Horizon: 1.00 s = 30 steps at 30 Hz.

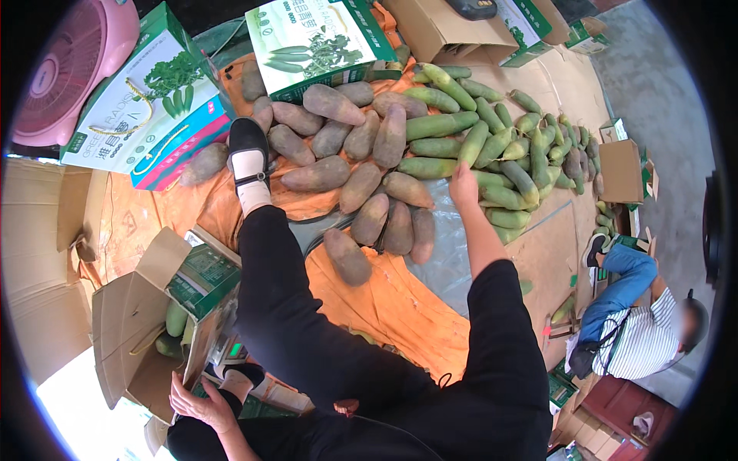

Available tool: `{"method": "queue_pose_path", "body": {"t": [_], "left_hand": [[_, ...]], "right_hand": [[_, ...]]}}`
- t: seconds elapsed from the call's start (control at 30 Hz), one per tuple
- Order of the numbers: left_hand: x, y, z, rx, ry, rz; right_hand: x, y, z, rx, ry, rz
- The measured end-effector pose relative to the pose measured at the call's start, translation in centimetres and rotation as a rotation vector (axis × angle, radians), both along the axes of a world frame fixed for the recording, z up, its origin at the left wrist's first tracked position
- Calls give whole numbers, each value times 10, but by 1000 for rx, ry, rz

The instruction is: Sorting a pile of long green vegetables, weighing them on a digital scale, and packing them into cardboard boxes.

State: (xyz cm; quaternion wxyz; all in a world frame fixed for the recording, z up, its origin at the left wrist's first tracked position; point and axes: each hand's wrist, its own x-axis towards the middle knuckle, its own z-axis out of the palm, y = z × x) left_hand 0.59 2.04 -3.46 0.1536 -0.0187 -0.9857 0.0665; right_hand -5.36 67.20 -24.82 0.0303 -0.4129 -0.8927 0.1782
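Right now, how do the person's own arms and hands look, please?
The right hand and left hand are bare, without gloves. A plain black sleeve covers part of the right arm; the forearm beyond its edge is uncovered. The left forearm shows bare too.

- Out to the right now, a broad stretch of grey concrete floor point(653, 100) is seen, its smooth surface marked by paler patches.
- Closer in, the floor is covered by tan cardboard sheeting point(573, 81).
- And across the middle, an orange sheet point(384, 300) is spread, wrinkled and folded, with greyish plastic point(448, 246) laid just beside it.
- Upper left, a pink fan point(65, 77) with a round grille is spotted!
- Below it, the left edge is filled by a broad cardboard panel point(34, 246).
- Lower left, a white glare point(77, 407) is met; its source cannot be made out.
- Lower right, dark red furniture point(615, 407) is glimpsed, its kind unclear.
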Motion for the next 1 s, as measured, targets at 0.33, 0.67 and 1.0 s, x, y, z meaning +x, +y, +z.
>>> {"method": "queue_pose_path", "body": {"t": [0.33, 0.67, 1.0], "left_hand": [[3, 6, 22, 162, -116, 79], [11, -8, 32, 390, -69, -1], [15, -31, 43, 721, 162, 97]], "right_hand": [[140, -129, -10, -405, 114, 200], [138, -42, 44, -176, 446, 124], [59, -122, 218, -577, 733, 171]]}}
